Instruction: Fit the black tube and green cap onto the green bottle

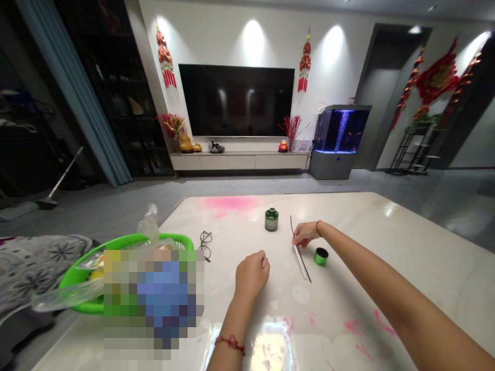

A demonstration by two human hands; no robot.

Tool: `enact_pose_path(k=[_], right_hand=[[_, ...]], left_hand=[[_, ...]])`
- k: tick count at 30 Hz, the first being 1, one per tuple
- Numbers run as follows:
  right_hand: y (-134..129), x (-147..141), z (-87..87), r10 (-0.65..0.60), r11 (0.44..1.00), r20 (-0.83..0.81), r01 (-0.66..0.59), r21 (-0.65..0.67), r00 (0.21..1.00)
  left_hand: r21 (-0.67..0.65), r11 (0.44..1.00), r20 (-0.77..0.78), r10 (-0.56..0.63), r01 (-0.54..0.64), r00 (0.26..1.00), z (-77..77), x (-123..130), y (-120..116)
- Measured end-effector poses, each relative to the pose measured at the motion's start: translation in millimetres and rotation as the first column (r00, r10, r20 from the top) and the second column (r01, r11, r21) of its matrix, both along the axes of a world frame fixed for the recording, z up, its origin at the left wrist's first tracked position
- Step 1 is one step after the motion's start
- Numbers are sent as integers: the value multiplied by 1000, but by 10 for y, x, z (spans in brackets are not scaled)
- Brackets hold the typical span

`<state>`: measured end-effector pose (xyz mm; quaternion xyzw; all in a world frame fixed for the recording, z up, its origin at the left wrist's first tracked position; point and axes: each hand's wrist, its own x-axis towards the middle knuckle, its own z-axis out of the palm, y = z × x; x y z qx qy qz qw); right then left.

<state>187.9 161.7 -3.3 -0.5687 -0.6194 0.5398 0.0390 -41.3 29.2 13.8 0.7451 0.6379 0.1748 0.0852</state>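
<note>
My right hand (305, 234) pinches a thin black stick (305, 269), which slants across the table under the fingertips. Alongside it lies a thin white stick (300, 262), its upper end at the same fingertips; whether they grip it too, I cannot tell. Just right of the sticks is a small round green container (320, 256), dark inside. A green glass bottle (271, 220) with a short neck stands upright beyond both hands. My left hand (252, 273) is closed in a loose fist at the table's middle, with nothing showing in it.
On the left, a green plastic basket (181, 240) holds plastic bags and other items, partly blurred out. Eyeglasses (205, 246) lie beside it. The pale table (367, 226) has pink stains. Beyond stand a television (235, 100), a low cabinet (242, 162) and a fish tank (342, 129).
</note>
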Motion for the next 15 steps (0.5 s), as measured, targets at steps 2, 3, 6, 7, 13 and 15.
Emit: enact_pose_path(k=[2, 3, 6, 7, 13, 15], right_hand=[[18, -9, -68, -19, 999, 74, 17, 31, 997], [23, -6, -80, -24, 999, 113, 19, 47, 993], [21, 35, -45, -16, 997, 265, -4, 73, 964], [12, 54, -20, -6, 998, 331, -16, 66, 944], [-104, 119, 56, 76, 996, 648, -23, -90, 757], [-112, 127, 81, 74, 996, 664, -26, -82, 744]], left_hand=[[-8, 1000, -8, -1, 1, 1000, 5, 5, -1], [-13, 1000, -12, -1, 1, 1000, 8, 6, -3], [-18, 1000, -16, -1, 1, 1000, 15, 9, -14], [-16, 1000, -14, -2, 2, 1000, 17, 9, -18], [1, 1000, 2, -9, 9, 1000, 5, 1, -30], [1, 1000, 3, -12, 12, 1000, 0, -3, -26]])
